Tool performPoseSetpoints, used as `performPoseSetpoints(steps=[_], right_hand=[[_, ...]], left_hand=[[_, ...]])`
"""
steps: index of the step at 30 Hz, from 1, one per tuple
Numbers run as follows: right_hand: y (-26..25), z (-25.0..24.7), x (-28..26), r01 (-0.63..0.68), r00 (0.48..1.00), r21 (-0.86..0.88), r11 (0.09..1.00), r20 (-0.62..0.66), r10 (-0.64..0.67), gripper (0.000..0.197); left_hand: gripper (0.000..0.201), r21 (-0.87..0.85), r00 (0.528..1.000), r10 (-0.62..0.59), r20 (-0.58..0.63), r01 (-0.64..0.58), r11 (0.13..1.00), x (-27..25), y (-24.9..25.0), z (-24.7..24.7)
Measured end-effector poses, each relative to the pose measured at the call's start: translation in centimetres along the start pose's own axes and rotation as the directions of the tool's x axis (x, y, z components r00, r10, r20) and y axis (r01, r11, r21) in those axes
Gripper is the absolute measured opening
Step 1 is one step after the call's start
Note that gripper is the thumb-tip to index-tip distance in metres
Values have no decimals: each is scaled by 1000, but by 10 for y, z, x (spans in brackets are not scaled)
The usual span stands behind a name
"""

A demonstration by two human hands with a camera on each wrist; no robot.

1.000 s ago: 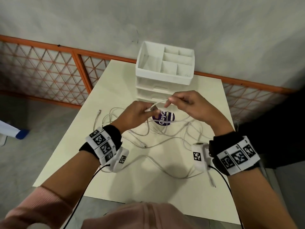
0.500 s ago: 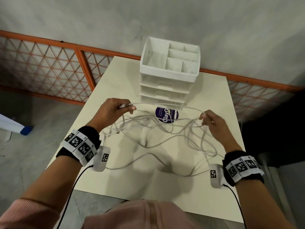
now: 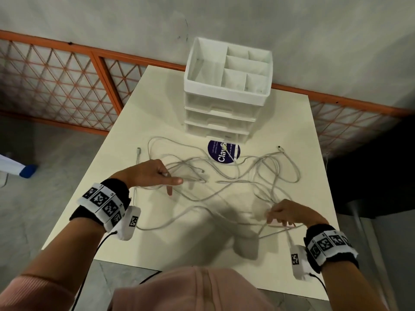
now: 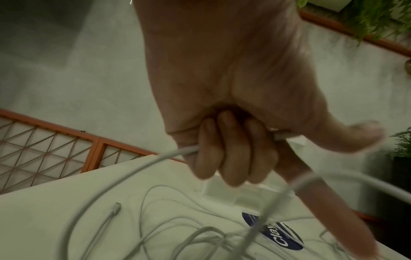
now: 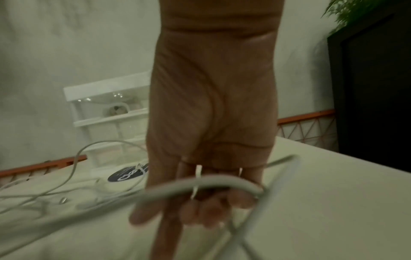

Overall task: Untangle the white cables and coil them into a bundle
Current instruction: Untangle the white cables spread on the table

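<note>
Several thin white cables [image 3: 233,181] lie tangled across the cream table [image 3: 125,221]. My left hand [image 3: 166,178] hovers over the left side of the tangle. In the left wrist view three fingers [image 4: 231,158] curl round one white cable [image 4: 175,152] while the index finger and thumb stick out straight. My right hand [image 3: 278,217] is low at the near right of the table. Its fingers [image 5: 211,207] curl round a cable loop [image 5: 222,179] that crosses them. Two loose plug ends [image 3: 138,150] [image 3: 279,147] lie at the far left and far right.
A white drawer organiser [image 3: 226,90] with open top compartments stands at the table's back. A round purple sticker [image 3: 221,153] lies before it under the cables. An orange lattice fence [image 3: 67,81] runs behind; a dark cabinet [image 3: 381,176] stands right of the table.
My hands, joined near the organiser a second ago, spread apart along one cable. Both have since dropped toward me; the right hand is now low at the near right.
</note>
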State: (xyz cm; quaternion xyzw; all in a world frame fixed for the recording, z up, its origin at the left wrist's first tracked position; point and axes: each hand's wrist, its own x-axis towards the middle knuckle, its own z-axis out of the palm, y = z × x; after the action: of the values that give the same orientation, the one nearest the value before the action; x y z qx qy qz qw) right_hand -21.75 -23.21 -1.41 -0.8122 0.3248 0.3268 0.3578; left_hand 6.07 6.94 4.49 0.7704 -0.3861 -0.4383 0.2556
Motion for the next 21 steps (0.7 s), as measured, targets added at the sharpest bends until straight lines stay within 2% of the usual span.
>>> performPoseSetpoints(steps=[1, 2, 4, 5, 8, 11, 15, 18, 21], right_hand=[[0, 2, 4, -10, 1000, -31, 999, 28, 11, 20], [-4, 0, 7, -3, 1000, -34, 999, -7, 3, 17], [-22, -5, 18, 59, 978, 14, 998, -202, -55, 13], [-32, -8, 25, 98, 949, 25, 995, -305, -86, 13], [-69, -16, 50, 190, 867, -6, 982, -468, -171, 12], [-94, -14, 81, 237, 819, -27, 971, -532, -214, 18], [-110, -4, 109, 112, 854, -65, 992, -505, -130, 40], [-110, -7, 109, 68, 891, -52, 996, -447, -84, 34], [-109, -27, 84, 68, 935, 94, 993, -354, -31, 14]], left_hand=[[50, 15, 998, -26, 58, 26, 1000, 2, 0, 1], [51, 12, 995, -37, 89, 36, 999, 4, 1, 3], [65, -10, 997, -31, 70, 31, 999, 13, -1, 5], [63, -15, 999, -19, 42, 19, 1000, 17, 0, 6], [31, -10, 999, -8, -35, 7, 1000, 27, 8, 7], [19, 18, 995, 28, -98, -26, 1000, 38, 12, 11], [16, -56, 994, 32, -106, -38, 998, 50, 14, 17], [20, -168, 998, 3, -64, -14, 986, 55, 15, 20], [23, -210, 994, 23, -102, -45, 977, 57, 20, 21]])
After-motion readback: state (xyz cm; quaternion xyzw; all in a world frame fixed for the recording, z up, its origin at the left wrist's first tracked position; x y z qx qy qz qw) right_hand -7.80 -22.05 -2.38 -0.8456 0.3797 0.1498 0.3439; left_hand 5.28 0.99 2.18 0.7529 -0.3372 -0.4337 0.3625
